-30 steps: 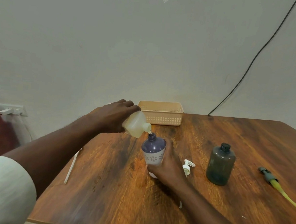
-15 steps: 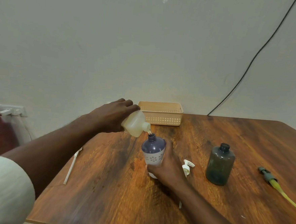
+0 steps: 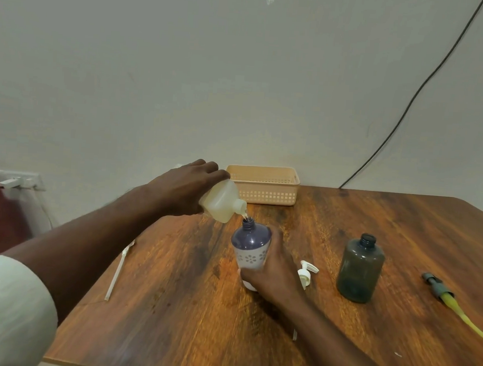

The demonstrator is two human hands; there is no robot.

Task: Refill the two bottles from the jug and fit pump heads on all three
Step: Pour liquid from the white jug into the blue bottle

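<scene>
My left hand grips a pale translucent jug, tipped so its spout sits just over the mouth of a purple bottle with a white flowered band. My right hand holds that bottle upright on the wooden table. A grey bottle stands open-necked to the right. A white pump head lies between the two bottles, partly behind my right hand. Another white pump head with a long tube lies at the left. A grey pump head with a yellow tube lies at the right.
A peach plastic basket stands at the table's far edge against the wall. A black cable runs down the wall to the table's back. A white fitting and red cloth are off the table's left side.
The jug stays tipped over the purple bottle's mouth. Both hands and the bottles have hardly moved.
</scene>
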